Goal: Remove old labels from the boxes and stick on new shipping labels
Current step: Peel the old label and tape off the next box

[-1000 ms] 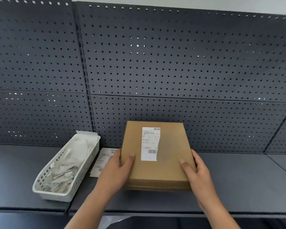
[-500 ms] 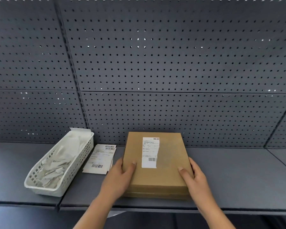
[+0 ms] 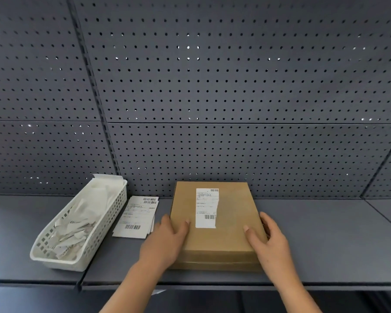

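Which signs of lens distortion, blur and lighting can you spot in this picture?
Head view: pegboard uprights lean inward downward; top-corner holes stretch into streaks; light glints through some holes; soft lighting, faint shadows; label print on the cardboard box is unreadable.

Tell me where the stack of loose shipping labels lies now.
In the head view, the stack of loose shipping labels lies on the grey shelf, left of centre, between the white basket and the cardboard box, just beyond the left hand.
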{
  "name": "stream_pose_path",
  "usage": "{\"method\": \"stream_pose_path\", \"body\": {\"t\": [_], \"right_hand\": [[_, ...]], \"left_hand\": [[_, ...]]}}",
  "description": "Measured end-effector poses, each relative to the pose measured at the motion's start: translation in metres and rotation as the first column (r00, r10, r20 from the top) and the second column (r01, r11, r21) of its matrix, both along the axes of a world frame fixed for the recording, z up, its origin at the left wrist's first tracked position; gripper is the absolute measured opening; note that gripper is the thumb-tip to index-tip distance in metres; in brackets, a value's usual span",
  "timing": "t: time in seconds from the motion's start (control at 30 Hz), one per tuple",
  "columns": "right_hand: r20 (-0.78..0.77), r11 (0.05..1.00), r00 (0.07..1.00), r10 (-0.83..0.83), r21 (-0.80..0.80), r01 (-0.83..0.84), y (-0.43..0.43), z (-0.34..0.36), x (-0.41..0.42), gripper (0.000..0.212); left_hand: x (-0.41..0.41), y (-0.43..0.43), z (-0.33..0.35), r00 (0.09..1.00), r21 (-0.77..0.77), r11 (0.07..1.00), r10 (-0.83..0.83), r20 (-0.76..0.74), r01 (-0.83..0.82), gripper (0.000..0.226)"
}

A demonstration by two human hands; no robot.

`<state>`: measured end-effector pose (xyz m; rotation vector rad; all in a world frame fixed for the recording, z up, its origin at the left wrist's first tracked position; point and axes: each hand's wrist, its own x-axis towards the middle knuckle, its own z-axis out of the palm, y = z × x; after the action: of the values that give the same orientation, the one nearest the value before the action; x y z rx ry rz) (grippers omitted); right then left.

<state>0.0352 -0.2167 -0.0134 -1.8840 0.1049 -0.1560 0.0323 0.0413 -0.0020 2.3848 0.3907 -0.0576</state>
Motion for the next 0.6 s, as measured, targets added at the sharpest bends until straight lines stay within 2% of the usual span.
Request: {"method": "stream_pose_path", "body": {"t": [0.07,0.17,0.2,0.27,0.43,0.6], "right_hand": [[0.065,0.973,0.998,-0.015,-0.23,0.03,-0.003,0.003,-0.001,0.059],[0.172,0.896,0.984,0.038,-0.442,0.042,0.0,0.008,0.0,0.043],[0.191,0.879,0.979,0.069,-0.475,0.031,0.002,0.01,0.002,0.038],[0.199,0.859,0.972,0.127,-0.512,-0.007,0.01,0.014,0.005,0.034],[0.244,0.778,0.948,0.205,-0.629,-0.006,0.025,0.022,0.014,0.022],[0.158,0.766,0.946,0.284,-0.631,-0.124,0.036,0.03,0.029,0.023]], "left_hand": [[0.0,-0.003,0.004,0.993,0.223,0.974,-0.059,0.104,0.034,0.069],[0.004,-0.004,0.005,0.897,0.434,0.889,-0.303,0.323,0.145,0.044],[0.006,-0.004,0.004,0.854,0.466,0.867,-0.368,0.367,0.173,0.038],[0.007,-0.005,0.005,0.804,0.433,0.872,-0.419,0.423,0.226,0.038],[0.007,-0.019,0.022,0.809,0.427,0.839,-0.491,0.323,0.339,0.042],[0.012,-0.024,0.03,0.809,0.509,0.785,-0.529,0.255,0.352,0.036]]}}
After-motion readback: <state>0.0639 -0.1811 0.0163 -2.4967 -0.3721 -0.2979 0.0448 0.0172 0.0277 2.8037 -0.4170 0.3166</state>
